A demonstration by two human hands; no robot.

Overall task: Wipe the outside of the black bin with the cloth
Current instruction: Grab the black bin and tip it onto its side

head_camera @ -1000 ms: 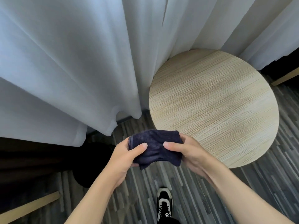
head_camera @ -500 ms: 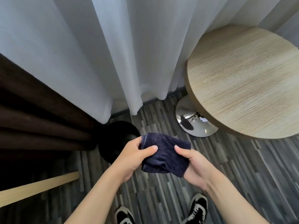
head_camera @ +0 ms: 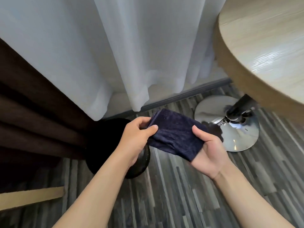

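Note:
A folded dark navy cloth (head_camera: 176, 134) is held between both hands above the floor. My left hand (head_camera: 135, 139) pinches its left edge with thumb and fingers. My right hand (head_camera: 209, 153) grips its right end, thumb on top and palm underneath. The round black bin (head_camera: 107, 145) stands on the floor just below and left of my left hand, tucked against the dark curtain. My left wrist and forearm cover part of the bin's right side.
A brown curtain (head_camera: 32, 116) hangs at the left and white sheer curtains (head_camera: 115, 55) behind. A round wooden table (head_camera: 266, 46) on a chrome pedestal base (head_camera: 233, 129) stands at the right. A light wooden bar (head_camera: 31, 197) lies low left on the striped grey floor (head_camera: 172, 195).
The view has dropped lower and closer to the floor, so the bin looks bigger and sits right under my left hand. Both hands have kept their hold on the cloth.

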